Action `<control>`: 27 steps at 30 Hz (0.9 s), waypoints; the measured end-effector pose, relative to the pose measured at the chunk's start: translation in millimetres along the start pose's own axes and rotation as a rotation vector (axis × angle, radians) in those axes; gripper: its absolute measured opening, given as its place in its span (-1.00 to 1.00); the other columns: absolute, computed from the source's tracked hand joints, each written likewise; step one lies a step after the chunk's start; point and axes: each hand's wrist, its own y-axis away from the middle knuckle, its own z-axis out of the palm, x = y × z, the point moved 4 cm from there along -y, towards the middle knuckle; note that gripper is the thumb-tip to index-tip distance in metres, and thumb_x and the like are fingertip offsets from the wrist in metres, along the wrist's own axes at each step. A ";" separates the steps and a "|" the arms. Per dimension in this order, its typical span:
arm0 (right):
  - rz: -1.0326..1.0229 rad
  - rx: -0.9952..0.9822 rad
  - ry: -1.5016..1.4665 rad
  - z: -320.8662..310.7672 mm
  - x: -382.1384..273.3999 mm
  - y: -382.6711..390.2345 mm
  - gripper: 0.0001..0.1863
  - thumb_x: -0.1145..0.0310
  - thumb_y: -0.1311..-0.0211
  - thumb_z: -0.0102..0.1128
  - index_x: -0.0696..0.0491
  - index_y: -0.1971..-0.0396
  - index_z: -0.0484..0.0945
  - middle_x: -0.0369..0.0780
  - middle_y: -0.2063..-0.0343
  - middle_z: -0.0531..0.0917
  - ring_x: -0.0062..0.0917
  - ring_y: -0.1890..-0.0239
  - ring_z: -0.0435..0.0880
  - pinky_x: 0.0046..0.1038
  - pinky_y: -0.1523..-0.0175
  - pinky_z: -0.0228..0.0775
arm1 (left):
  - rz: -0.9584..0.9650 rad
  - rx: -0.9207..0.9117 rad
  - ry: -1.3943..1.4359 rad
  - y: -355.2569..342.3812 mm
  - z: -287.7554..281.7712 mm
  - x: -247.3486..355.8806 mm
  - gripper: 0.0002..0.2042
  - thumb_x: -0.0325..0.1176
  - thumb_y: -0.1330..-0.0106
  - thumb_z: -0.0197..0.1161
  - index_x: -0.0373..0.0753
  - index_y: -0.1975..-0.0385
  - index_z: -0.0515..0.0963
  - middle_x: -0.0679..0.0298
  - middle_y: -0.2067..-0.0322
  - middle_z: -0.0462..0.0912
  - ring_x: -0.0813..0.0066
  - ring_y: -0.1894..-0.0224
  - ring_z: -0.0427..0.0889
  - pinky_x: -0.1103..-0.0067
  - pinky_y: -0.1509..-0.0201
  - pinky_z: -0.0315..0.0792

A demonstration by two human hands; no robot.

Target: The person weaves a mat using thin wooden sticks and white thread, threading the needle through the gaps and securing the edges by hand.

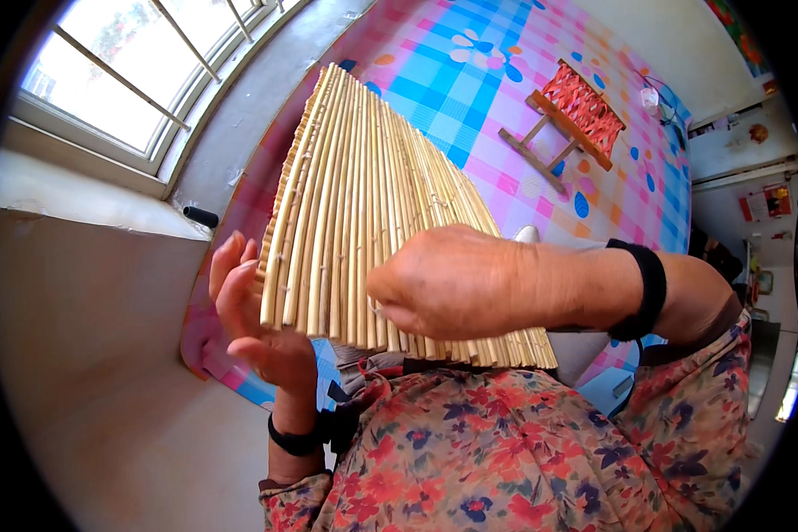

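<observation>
A stiff mat of straw-coloured stalks (346,213), laid side by side and stitched with small pale knots, stands tilted in front of me. At its lower left corner is my left hand (270,332), palm up, with fingers apart and slightly curled. The fingers are beside and partly behind the mat's edge. My right hand (443,284) is closed in a fist over the mat's near face, close to its lower edge. A tiny whitish bit shows at its fingertips, too small to name.
A bed or platform with a pink and blue checked cover (457,80) spreads beyond the mat. On it stands a small wooden folding stool (559,133) with a red woven seat. At left are a barred window (142,80), its sill and a black cylinder (201,216).
</observation>
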 end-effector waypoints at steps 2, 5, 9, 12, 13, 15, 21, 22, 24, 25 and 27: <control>-0.020 0.040 -0.003 -0.8 5.2 -3.3 -0.80 0.34 -0.06 0.02 0.16 0.61 0.44 -0.01 0.65 0.52 -0.10 0.52 0.56 -0.16 0.36 0.40 | -0.075 -0.100 -0.168 5.0 -16.7 1.2 -0.31 0.27 -0.28 -0.30 -0.35 0.01 0.30 0.08 -0.05 0.24 0.26 -0.06 0.35 0.36 -0.19 0.19; -0.029 0.027 -0.052 -2.1 5.3 -11.0 -0.80 0.35 -0.02 0.02 0.18 0.60 0.47 0.01 0.63 0.52 -0.10 0.50 0.56 -0.18 0.35 0.40 | -0.251 -0.076 -0.062 19.3 -4.7 26.2 -0.33 0.13 -0.21 0.07 -0.38 -0.08 0.22 0.12 0.01 0.31 0.34 -0.05 0.36 0.44 -0.17 0.21; -0.079 -0.011 -0.171 -2.6 14.6 -26.3 -0.77 0.33 0.03 0.03 0.22 0.57 0.51 0.04 0.60 0.53 -0.12 0.49 0.56 -0.22 0.33 0.39 | -0.546 -0.120 0.104 31.7 -16.1 23.3 -0.41 -0.14 -0.21 0.21 -0.36 -0.11 0.16 0.17 0.08 0.41 0.43 0.07 0.45 0.53 -0.03 0.33; -0.053 -0.063 -0.229 -2.1 17.3 -33.0 -0.75 0.32 0.05 0.03 0.24 0.56 0.53 0.04 0.60 0.53 -0.16 0.52 0.56 -0.24 0.32 0.39 | -0.724 -0.211 0.120 34.7 -9.5 17.9 -0.48 -0.30 -0.20 0.21 -0.35 -0.08 0.17 0.18 0.10 0.46 0.49 0.07 0.48 0.58 0.02 0.38; -0.048 -0.056 -0.242 2.0 21.0 -36.1 -0.75 0.32 0.05 0.03 0.24 0.56 0.54 0.04 0.60 0.54 -0.17 0.52 0.56 -0.25 0.32 0.39 | -0.695 -0.247 0.071 30.9 3.1 24.3 -0.50 -0.33 -0.18 0.24 -0.35 -0.06 0.19 0.19 0.12 0.47 0.50 0.08 0.48 0.57 0.03 0.39; -0.048 -0.046 -0.258 3.0 22.6 -39.8 -0.74 0.32 0.05 0.03 0.25 0.55 0.54 0.03 0.61 0.54 -0.18 0.52 0.56 -0.26 0.32 0.39 | -0.737 -0.267 0.052 32.2 7.1 22.0 -0.54 -0.39 -0.18 0.26 -0.35 -0.02 0.23 0.20 0.14 0.47 0.54 0.12 0.48 0.57 0.06 0.40; -0.046 -0.037 -0.313 1.8 24.6 -43.4 -0.73 0.32 0.03 0.04 0.26 0.54 0.54 0.04 0.60 0.55 -0.18 0.52 0.57 -0.26 0.33 0.40 | -0.723 -0.245 -0.065 25.1 12.1 18.8 -0.59 -0.45 -0.21 0.20 -0.36 -0.02 0.23 0.20 0.15 0.49 0.55 0.16 0.52 0.61 0.07 0.41; -0.061 -0.035 -0.318 2.3 24.7 -43.0 -0.74 0.34 0.04 0.04 0.26 0.55 0.54 0.05 0.61 0.54 -0.17 0.53 0.57 -0.26 0.33 0.39 | -0.731 -0.257 -0.093 24.8 12.2 17.7 -0.60 -0.47 -0.21 0.20 -0.36 -0.01 0.24 0.21 0.15 0.50 0.54 0.17 0.52 0.61 0.06 0.41; -0.086 -0.037 -0.325 -1.5 21.3 -41.5 -0.76 0.35 0.04 0.05 0.26 0.55 0.54 0.05 0.62 0.54 -0.17 0.54 0.56 -0.26 0.33 0.39 | -0.707 -0.246 -0.096 20.9 19.0 20.1 -0.60 -0.48 -0.20 0.20 -0.36 0.00 0.24 0.20 0.15 0.50 0.53 0.15 0.53 0.60 0.05 0.41; -0.092 -0.035 -0.289 -6.5 18.3 -38.4 -0.77 0.37 0.05 0.05 0.27 0.57 0.54 0.06 0.63 0.53 -0.15 0.54 0.56 -0.25 0.34 0.39 | -0.683 -0.235 -0.095 18.6 21.5 22.8 -0.60 -0.50 -0.19 0.19 -0.37 0.00 0.25 0.19 0.14 0.50 0.53 0.14 0.53 0.59 0.04 0.41; -0.098 -0.024 -0.249 -12.6 14.3 -35.4 -0.79 0.40 0.06 0.05 0.27 0.62 0.52 0.07 0.65 0.50 -0.12 0.56 0.53 -0.23 0.37 0.37 | -0.672 -0.238 -0.110 16.8 23.6 26.7 -0.60 -0.50 -0.18 0.20 -0.37 0.01 0.25 0.18 0.15 0.50 0.52 0.14 0.54 0.59 0.04 0.42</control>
